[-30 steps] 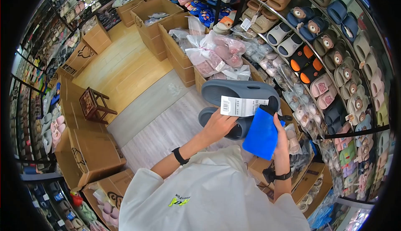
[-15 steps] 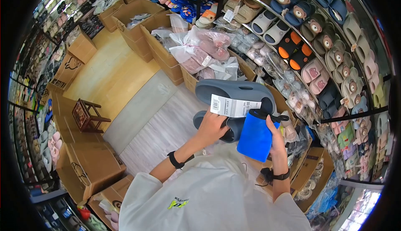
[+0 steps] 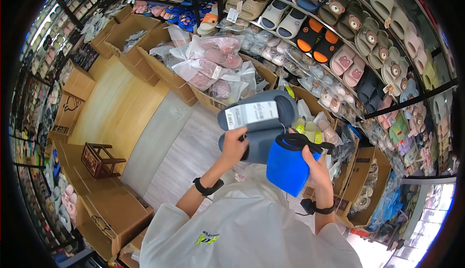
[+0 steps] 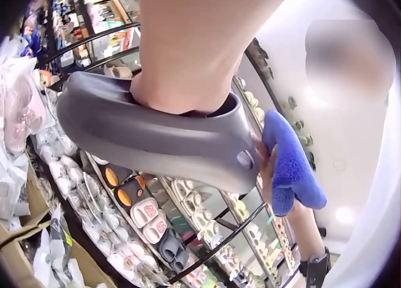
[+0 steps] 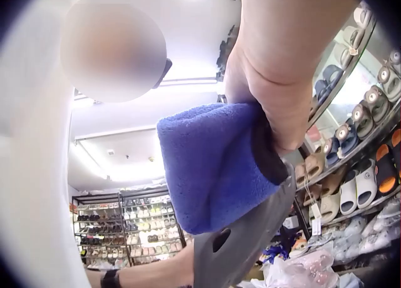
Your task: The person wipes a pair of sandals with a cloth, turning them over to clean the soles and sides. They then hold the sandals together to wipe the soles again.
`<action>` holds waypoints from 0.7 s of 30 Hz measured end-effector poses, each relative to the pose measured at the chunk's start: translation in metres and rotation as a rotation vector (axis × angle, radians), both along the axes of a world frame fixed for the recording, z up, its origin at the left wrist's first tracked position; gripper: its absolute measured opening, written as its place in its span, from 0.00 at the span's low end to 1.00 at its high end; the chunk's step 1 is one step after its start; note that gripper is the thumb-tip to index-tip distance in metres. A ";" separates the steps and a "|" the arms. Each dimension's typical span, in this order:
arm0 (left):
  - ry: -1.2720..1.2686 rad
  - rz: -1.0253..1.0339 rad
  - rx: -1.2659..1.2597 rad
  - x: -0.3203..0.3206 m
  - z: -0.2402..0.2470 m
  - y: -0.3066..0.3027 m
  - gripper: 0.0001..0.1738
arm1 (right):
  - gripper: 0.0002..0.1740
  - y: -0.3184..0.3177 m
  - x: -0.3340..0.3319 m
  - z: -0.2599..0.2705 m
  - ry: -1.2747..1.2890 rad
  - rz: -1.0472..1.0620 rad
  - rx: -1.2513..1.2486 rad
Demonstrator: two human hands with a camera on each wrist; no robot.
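My left hand (image 3: 235, 148) holds a pair of dark grey slippers, one above the other in the head view. A white barcode tag (image 3: 252, 114) lies across the upper slipper (image 3: 286, 107); the lower slipper (image 3: 257, 144) is partly hidden behind the cloth. In the left wrist view, that hand disappears into the opening of a grey slipper (image 4: 156, 137). My right hand (image 3: 317, 167) pinches a blue plush cloth (image 3: 286, 167) with a black band at its top, thumb over the front. The right wrist view shows the cloth (image 5: 210, 166) overlapping the slipper's grey side (image 5: 244, 244).
Beyond the slippers stands a cardboard box (image 3: 206, 101) with bagged pink slippers (image 3: 208, 62). Shelves of slippers (image 3: 346, 64) line the right side. A small wooden stool (image 3: 100, 160) stands on the floor to the left, beside more cardboard boxes (image 3: 114, 214).
The head view has turned toward the right. Both hands appear further left with the slippers and cloth. The tag now lies over the upper slipper, and more of the cloth's black band shows.
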State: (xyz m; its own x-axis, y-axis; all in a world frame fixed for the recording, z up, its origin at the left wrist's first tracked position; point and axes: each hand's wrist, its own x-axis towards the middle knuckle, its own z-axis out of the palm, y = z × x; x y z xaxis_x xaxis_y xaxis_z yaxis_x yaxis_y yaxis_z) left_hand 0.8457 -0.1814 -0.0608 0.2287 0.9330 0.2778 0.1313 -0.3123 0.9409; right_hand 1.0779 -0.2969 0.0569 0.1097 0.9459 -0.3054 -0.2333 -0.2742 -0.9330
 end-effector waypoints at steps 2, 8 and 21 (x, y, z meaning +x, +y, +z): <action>-0.369 -0.043 -0.315 0.009 -0.013 0.009 0.11 | 0.31 -0.012 0.012 0.006 -0.043 0.006 0.094; -1.016 -0.329 -0.923 0.013 -0.026 0.030 0.23 | 0.31 -0.019 0.061 0.021 0.163 -0.443 0.208; -1.380 -0.990 -1.292 0.126 0.008 0.037 0.25 | 0.27 0.052 0.097 0.017 -0.923 -0.466 0.448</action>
State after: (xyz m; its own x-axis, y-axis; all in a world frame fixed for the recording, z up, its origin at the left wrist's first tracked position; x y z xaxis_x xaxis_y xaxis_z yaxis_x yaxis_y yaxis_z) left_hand 0.9720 -0.1443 -0.0532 0.9006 0.4182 0.1184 -0.4155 0.9083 -0.0477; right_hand 1.1752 -0.2447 0.0738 0.4891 0.7574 0.4326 0.6051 0.0627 -0.7937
